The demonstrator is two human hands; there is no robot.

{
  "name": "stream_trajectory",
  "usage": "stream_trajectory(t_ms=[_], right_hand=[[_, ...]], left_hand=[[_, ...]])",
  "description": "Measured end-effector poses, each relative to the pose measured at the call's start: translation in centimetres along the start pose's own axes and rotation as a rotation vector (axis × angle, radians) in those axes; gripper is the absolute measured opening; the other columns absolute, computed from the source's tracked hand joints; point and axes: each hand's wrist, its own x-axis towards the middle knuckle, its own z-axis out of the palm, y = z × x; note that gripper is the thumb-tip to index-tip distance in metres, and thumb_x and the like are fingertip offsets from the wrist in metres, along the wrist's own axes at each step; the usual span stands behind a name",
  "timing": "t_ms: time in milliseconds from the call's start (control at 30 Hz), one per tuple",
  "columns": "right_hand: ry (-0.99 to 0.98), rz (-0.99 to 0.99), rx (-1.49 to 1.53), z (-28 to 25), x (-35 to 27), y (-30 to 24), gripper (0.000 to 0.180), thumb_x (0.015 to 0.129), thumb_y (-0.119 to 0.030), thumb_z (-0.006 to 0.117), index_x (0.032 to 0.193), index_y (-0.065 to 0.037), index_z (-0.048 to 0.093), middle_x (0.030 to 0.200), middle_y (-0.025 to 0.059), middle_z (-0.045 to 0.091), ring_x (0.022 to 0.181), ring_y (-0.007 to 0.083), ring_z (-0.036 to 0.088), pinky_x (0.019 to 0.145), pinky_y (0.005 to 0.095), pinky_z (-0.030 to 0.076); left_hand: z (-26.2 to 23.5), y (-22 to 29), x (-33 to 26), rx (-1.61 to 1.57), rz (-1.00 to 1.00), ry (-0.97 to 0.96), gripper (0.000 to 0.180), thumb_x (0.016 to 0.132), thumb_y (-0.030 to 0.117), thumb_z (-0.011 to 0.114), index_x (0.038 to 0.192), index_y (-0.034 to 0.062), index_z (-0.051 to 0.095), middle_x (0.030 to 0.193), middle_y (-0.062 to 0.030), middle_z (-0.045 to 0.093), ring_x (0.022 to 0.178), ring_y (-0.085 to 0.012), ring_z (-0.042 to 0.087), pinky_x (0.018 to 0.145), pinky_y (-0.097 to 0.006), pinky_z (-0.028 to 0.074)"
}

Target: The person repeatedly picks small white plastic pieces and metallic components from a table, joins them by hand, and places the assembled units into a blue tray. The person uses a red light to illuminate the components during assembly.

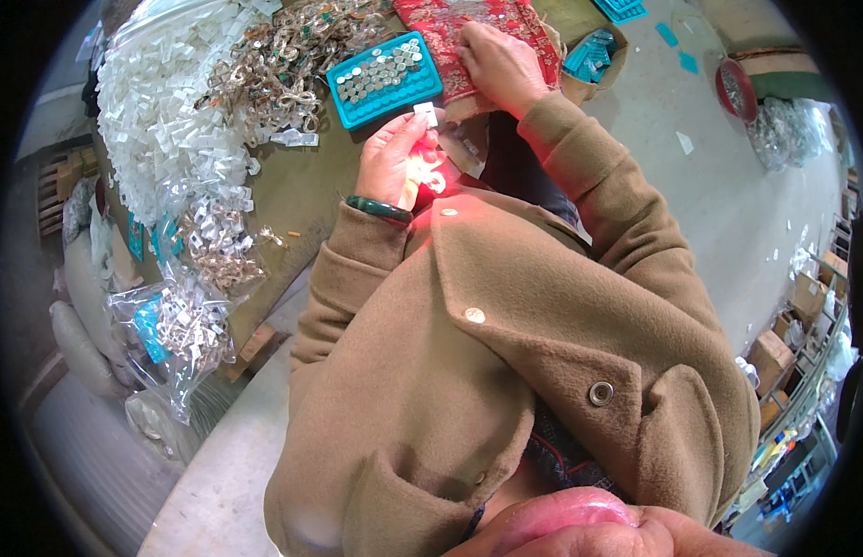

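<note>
My left hand (391,160) is closed in a pinch on a small white plastic piece (426,114), held just below the near edge of a teal tray (350,113). A bright red glow lights the palm and the coat beside it; its source is hard to make out. In the tray sit rows of small round silvery discs (385,71). Over a red patterned cloth (441,42) at the table's near side, my right hand (506,67) has its fingers curled together. Whatever is between those fingertips is hidden.
Left of the tray lie a large heap of translucent white plastic pieces (162,102) and a tangle of brownish clear loops (283,70). A clear bag (185,325) of small white parts hangs near the table's edge. A carton (615,70) holds teal pieces at right.
</note>
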Motion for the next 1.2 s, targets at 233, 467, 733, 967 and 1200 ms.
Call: stream_trajectory(t_ms=[233,467,733,967,1200], right_hand=[[-0.109,0.338,0.944,-1.7,-1.0,0.0,0.019,0.094,-0.012,0.062,0.108,0.0,0.064,0.096,0.0059,0.069,0.083,0.0112,0.068,0.075,0.0252,0.056],[-0.365,0.485,1.458,-4.1,-2.1,-4.1,0.017,0.097,-0.016,0.058,0.108,-0.004,0.062,0.1,0.0098,0.069,0.086,0.0143,0.069,0.075,0.0265,0.058],[-0.413,0.356,1.409,-3.1,-2.8,-7.8,0.019,0.097,-0.016,0.058,0.109,-0.003,0.063,0.105,0.0055,0.067,0.093,0.0117,0.064,0.083,0.0261,0.053],[-0.162,-0.034,1.05,-2.0,-2.9,-9.9,0.012,0.092,-0.011,0.063,0.094,0.001,0.063,0.084,0.0039,0.066,0.077,0.0109,0.062,0.072,0.0255,0.052],[-0.288,-0.116,0.895,-2.0,-2.8,-9.8,0.008,0.09,-0.007,0.062,0.093,0.001,0.063,0.082,0.0051,0.065,0.077,0.0092,0.06,0.07,0.0267,0.05]], left_hand=[[-0.5,0.5,-0.4,-0.097,-0.013,-0.008,0.045,0.101,0.034,0.047,0.124,-0.0027,0.056,0.087,-0.0012,0.064,0.066,-0.0067,0.051,0.072,-0.029,0.05],[-1.0,1.2,-1.1,-0.256,-0.033,0.0,0.035,0.101,0.029,0.049,0.12,0.0005,0.057,0.09,-0.0032,0.067,0.064,-0.0083,0.052,0.069,-0.031,0.051],[-0.9,2.1,-2.6,-0.312,0.03,0.017,0.026,0.099,0.029,0.055,0.109,0.0064,0.061,0.086,-0.0015,0.066,0.06,-0.0078,0.049,0.056,-0.03,0.05],[-0.8,2.6,-3.4,-0.43,0.071,-0.037,0.026,0.097,0.024,0.059,0.113,0.0037,0.061,0.095,-0.0056,0.065,0.073,-0.0092,0.055,0.068,-0.029,0.051],[-1.4,2.1,-3.5,-0.216,0.073,0.142,0.026,0.096,0.032,0.061,0.097,0.0058,0.062,0.079,-0.0005,0.061,0.053,-0.003,0.044,0.054,-0.022,0.044]])
